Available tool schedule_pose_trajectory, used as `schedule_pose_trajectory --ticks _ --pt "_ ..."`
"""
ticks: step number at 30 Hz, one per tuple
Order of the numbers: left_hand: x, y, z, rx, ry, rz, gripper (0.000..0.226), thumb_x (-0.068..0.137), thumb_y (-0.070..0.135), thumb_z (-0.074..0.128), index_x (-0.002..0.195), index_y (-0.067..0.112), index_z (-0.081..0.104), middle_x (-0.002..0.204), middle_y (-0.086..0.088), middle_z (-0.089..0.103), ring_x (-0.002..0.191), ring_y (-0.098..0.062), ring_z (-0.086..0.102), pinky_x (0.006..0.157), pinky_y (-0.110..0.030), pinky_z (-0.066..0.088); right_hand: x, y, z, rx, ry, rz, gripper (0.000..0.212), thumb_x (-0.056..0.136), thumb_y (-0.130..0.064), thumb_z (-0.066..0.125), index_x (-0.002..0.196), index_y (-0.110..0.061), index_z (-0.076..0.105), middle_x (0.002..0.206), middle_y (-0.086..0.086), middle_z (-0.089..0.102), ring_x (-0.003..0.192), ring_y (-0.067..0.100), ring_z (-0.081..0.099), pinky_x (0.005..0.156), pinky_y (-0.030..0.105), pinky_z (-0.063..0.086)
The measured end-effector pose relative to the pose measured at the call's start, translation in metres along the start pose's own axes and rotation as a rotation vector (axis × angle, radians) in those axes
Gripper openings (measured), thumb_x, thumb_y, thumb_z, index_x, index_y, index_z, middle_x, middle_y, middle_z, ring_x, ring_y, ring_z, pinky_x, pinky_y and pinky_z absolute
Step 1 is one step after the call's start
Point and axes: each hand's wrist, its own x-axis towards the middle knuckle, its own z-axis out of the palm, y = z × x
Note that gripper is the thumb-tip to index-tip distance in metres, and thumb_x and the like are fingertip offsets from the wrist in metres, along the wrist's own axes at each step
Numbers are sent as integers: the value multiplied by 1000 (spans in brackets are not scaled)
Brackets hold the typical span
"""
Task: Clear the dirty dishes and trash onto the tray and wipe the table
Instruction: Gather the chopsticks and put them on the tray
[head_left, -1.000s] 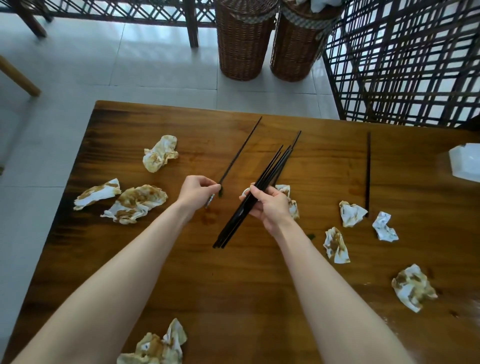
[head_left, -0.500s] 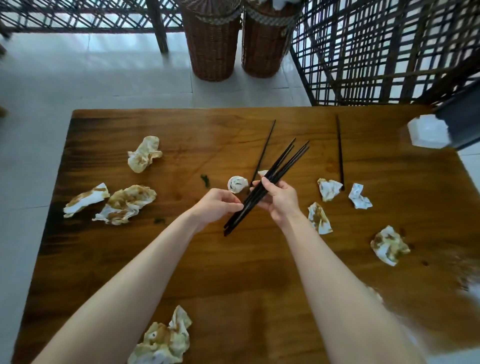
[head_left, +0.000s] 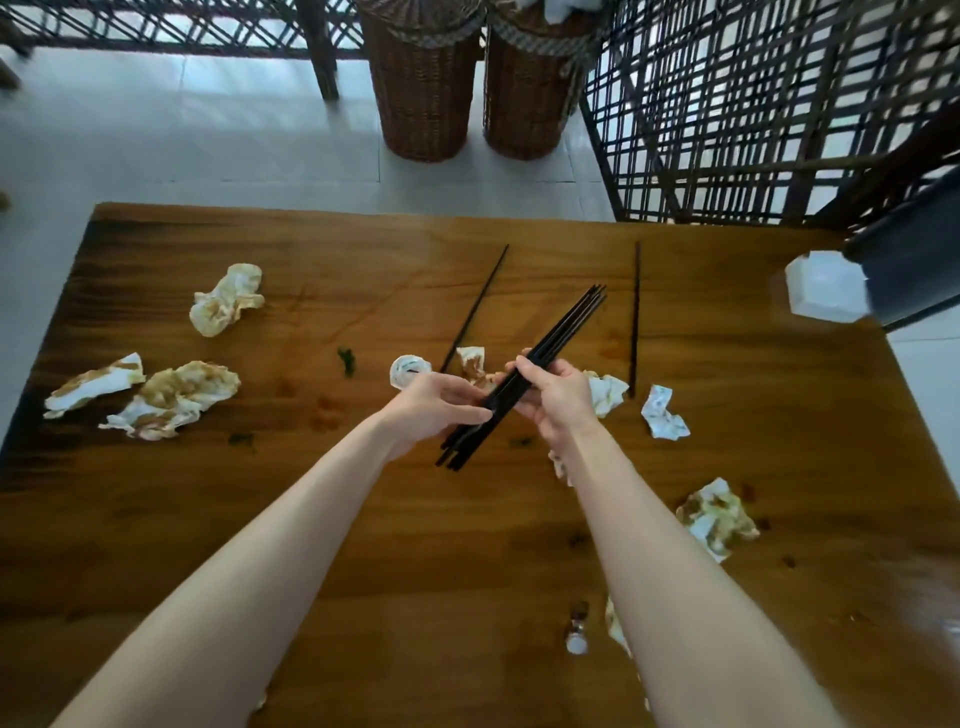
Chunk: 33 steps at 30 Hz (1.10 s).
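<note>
Black chopsticks (head_left: 550, 343) are gathered in a bundle above the middle of the table (head_left: 415, 545), tips pointing toward the far right corner. The right hand (head_left: 558, 400) is clamped round the bundle's middle. The left hand (head_left: 436, 410) pinches it lower down, thumb and fingers closed on the sticks, seemingly squaring them up.

By my reading the job is at an early stage. Collecting chopsticks is partly done: one stray stick (head_left: 475, 306) lies just beyond the hands and a second stray (head_left: 635, 317) lies to its right, both on the wood. None of the trash is cleared. Soiled napkins (head_left: 174, 397) cluster near the left edge, small wads (head_left: 665, 415) lie around the hands, a larger napkin (head_left: 719, 517) sits toward the right edge, and more lie by the near edge. Green scraps (head_left: 346, 360) and brown smears mark the wood, so wiping has not begun. No dishes show on the table. A white box (head_left: 826, 288) stands at the far right corner. The dark shape (head_left: 909, 270) just past it may be the tray, but I cannot tell.

No brand, label or writing is legible anywhere, and the box is blurred.
</note>
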Motion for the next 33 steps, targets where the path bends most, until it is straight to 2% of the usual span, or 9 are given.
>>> schedule_pose_trajectory --ticks 3,7,10,13,21,23,26,28,33 --pt "14 6 11 -138 69 -8 25 87 25 71 107 10 69 92 -4 75 87 -16 72 71 -25 57 10 -12 -14 -9 -24 18 8 93 -5 59 100 -8 58 87 10 67 81 23 71 67 35 60" --pt "43 9 18 -73 452 -34 24 87 22 71 107 10 68 86 4 69 73 -4 69 54 -12 50 25 -22 -31 -34 -76 58 7 94 -6 58 99 -10 58 87 9 68 84 23 71 74 38 58" --pt "63 6 15 109 686 -87 33 87 21 71 116 9 65 105 -2 67 91 -14 65 72 -24 57 33 -23 -40 -16 -121 92 9 94 -6 58 102 -7 57 85 9 68 82 24 71 71 38 59" --pt "75 1 12 327 739 -132 37 86 17 72 120 6 64 117 -9 65 105 -22 61 85 -30 52 38 -21 -46 -13 -137 95 12 94 -7 58 105 -6 57 86 9 68 82 25 71 66 35 59" --pt "82 -4 9 477 716 -225 23 88 15 69 107 3 69 106 -14 69 96 -25 63 74 -28 44 40 -15 -42 7 -126 118 12 93 -6 58 105 -7 57 84 9 69 78 24 72 61 34 58" --pt "78 -4 5 409 691 -191 19 87 17 70 101 5 71 98 -9 70 83 -14 59 69 -21 43 39 -14 -39 10 -124 123 11 93 -6 58 105 -7 58 84 8 69 79 24 72 62 34 58" --pt "62 1 4 273 592 -67 6 86 22 71 89 18 72 77 15 62 66 10 56 52 2 34 35 -14 -34 15 -119 117 14 94 -7 57 108 -6 57 86 9 68 80 24 71 63 34 59" --pt "49 6 8 205 501 42 5 84 23 72 81 25 70 72 21 60 68 23 53 56 11 27 33 -14 -32 17 -111 108 16 94 -7 57 109 -6 56 87 10 67 81 24 71 64 35 59" --pt "35 11 21 100 249 87 4 83 19 74 82 22 73 80 3 70 71 -4 59 58 -9 43 26 -16 -33 63 -66 86 12 94 -20 59 98 -8 58 84 9 66 81 24 70 65 37 59"
